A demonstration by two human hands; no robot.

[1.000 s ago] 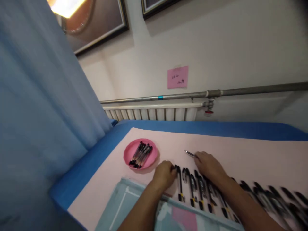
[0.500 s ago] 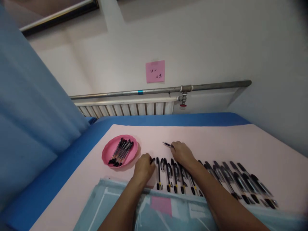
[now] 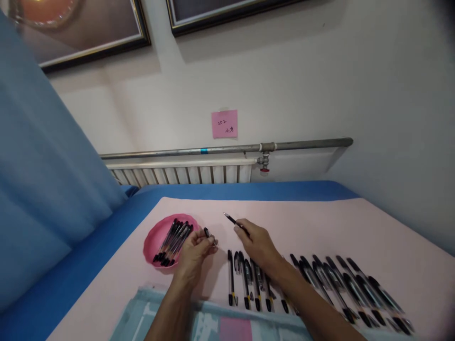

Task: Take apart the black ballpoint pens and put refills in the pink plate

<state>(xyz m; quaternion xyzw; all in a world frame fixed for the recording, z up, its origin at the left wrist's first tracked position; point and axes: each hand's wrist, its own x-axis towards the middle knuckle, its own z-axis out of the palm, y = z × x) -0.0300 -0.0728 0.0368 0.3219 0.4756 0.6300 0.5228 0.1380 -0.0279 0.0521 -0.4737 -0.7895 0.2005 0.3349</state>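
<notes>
My right hand (image 3: 258,244) holds a black pen (image 3: 232,219) above the pink sheet, its bare pointed tip aimed up and left. Between the thumb and fingers of my left hand (image 3: 195,251) is a small pen cap (image 3: 209,234), black at one end and partly covered by the fingers. That hand is just right of a pink dish (image 3: 148,246) in which several black-ended pens (image 3: 174,241) lie side by side. Below my right hand, pen barrels (image 3: 232,279) with black ends stretch in a row, caps (image 3: 248,272) and small pointed tips among them. My right forearm hides part of this row.
More pen parts (image 3: 362,284) are laid out at the right. A light blue patterned cloth (image 3: 209,322) lies along the near edge. The pink sheet (image 3: 302,222) covers a blue surface (image 3: 234,190). A blue curtain (image 3: 46,166) hangs left; a radiator (image 3: 185,175) and pipe stand behind.
My left hand has lifted the pen cap away from the row toward the dish and turned its fingers upward. My right hand has brought the pen left, closer to it. The view has tilted up slightly.
</notes>
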